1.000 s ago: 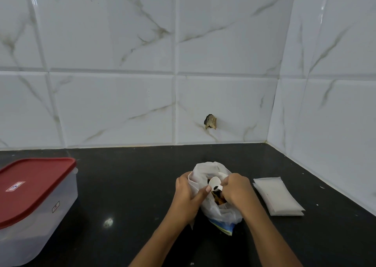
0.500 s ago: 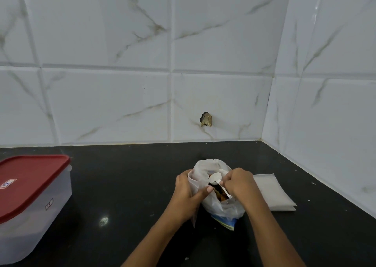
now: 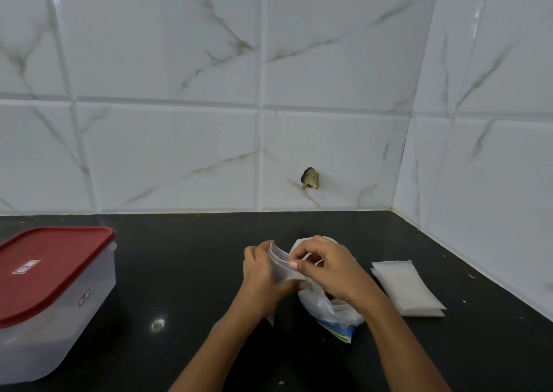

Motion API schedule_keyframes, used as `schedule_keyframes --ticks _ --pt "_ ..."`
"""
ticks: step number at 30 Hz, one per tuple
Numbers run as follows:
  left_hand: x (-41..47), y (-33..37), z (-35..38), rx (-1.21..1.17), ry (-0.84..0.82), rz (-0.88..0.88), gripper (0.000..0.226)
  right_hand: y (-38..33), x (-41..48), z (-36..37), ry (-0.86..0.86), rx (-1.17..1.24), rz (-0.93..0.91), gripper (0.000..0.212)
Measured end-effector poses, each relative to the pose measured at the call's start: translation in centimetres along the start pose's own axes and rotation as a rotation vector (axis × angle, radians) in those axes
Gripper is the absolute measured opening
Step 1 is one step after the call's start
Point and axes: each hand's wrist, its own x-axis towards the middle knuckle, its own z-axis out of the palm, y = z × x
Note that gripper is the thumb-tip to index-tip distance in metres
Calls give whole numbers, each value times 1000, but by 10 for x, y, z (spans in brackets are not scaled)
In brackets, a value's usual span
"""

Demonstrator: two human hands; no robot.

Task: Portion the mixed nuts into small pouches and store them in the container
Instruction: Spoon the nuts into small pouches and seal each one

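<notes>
From the head camera, your left hand (image 3: 263,275) and right hand (image 3: 326,267) both pinch the small translucent white pouch (image 3: 281,267) between them, probably to work its mouth, directly over the crumpled clear plastic bag of mixed nuts (image 3: 329,309) under your right wrist, the red-lidded clear plastic container (image 3: 45,296) closed far to your left.

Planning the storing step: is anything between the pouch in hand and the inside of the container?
Yes: the red lid sits closed on the container. The counter between the pouch and container looks bare.
</notes>
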Motion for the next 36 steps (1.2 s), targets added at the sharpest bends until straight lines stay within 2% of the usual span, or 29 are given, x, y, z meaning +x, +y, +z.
schedule_keyframes --ticks 2,3,6,9,13,19,25,32,36 --pt "-1 0 -6 -103 -66 -47 78 4 3 2 77 -48 0 6" --pt "-3 0 -9 -212 -77 -61 65 6 5 4 114 -55 3 7" --pt "-11 -7 -20 -473 51 -32 22 8 7 13 173 -60 -1 10" --pt "-22 -18 -31 -553 72 -75 12 6 6 22 156 -77 -38 12" --pt "-18 -28 -41 -593 82 -109 10 3 5 30 113 55 -22 7" --pt "-3 -28 -45 -569 77 -65 12 5 10 28 142 193 2 19" --pt "-5 -26 -41 -524 86 -63 13 3 8 38 148 212 -27 33" --pt "-7 -29 -38 -493 17 -60 14 3 8 41 150 221 -22 30" --pt "-8 -28 -36 -461 49 -15 18 2 8 42 157 238 -34 28"
